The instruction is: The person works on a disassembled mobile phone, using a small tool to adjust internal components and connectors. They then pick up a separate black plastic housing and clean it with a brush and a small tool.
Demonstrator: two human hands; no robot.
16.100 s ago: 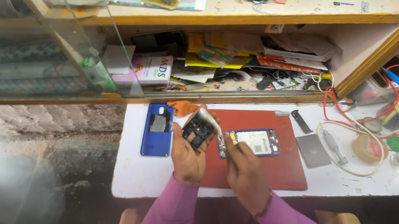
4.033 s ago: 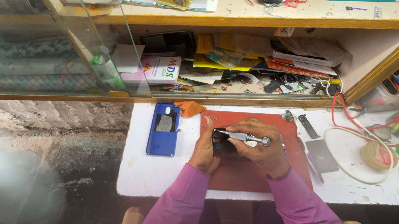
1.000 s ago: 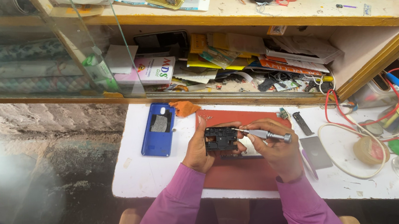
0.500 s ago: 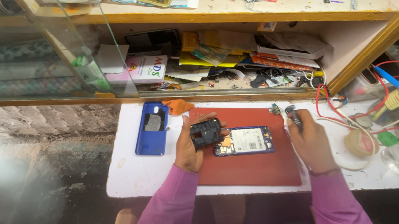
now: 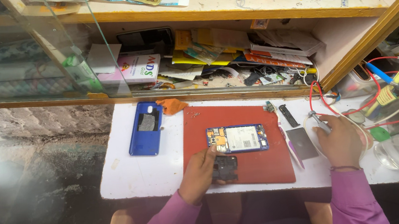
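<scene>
Left hand [image 5: 197, 175] lowered one black cover [image 5: 224, 168] onto mat [image 5: 244, 164]; one opened phone [image 5: 237, 138]

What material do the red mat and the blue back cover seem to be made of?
Red mat: probably rubber or silicone, matte; it lies flat and shows no glare. Blue back cover: likely plastic, semi-glossy, thin and moulded with raised edges. Neither can be confirmed by look alone.

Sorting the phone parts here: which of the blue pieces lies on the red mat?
The opened blue phone body with its exposed circuit boards lies on the red mat; the blue back cover lies off it, on the white tabletop.
</scene>
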